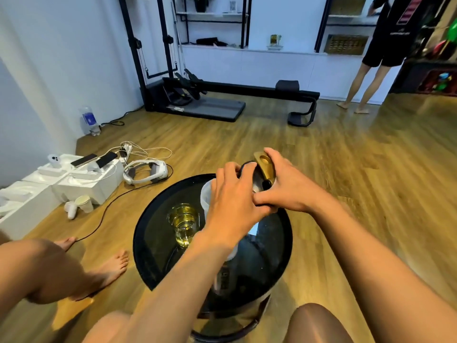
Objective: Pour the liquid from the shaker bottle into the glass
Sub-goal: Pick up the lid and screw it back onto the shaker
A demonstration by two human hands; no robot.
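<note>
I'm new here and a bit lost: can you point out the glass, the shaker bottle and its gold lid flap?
glass [184,225]: head view, on its clear wall over the yellow liquid.
shaker bottle [205,196]: head view, on its translucent white side.
gold lid flap [267,164]: head view, on the raised flap's face.

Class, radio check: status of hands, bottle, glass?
Left hand, right hand both on translucent shaker bottle, gold flip cap up. Clear glass holds yellow liquid. Nothing obstructing.

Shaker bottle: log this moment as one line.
left hand on shaker bottle | right hand at gold lid | glass holds yellow liquid | both on black table
</note>
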